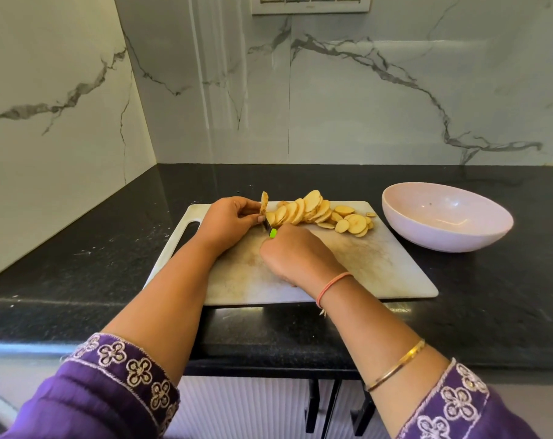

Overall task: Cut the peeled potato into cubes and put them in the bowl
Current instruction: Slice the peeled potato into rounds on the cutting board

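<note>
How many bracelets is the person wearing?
2, both on the right arm: a thin orange thread band at the wrist, and a slim gold metal bangle higher up, near the purple embroidered sleeve. More could hide under the sleeves.

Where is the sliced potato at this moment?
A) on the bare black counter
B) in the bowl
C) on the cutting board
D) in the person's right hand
C: the round slices lie fanned along the cutting board, and the bowl beside it holds no potato.
</note>
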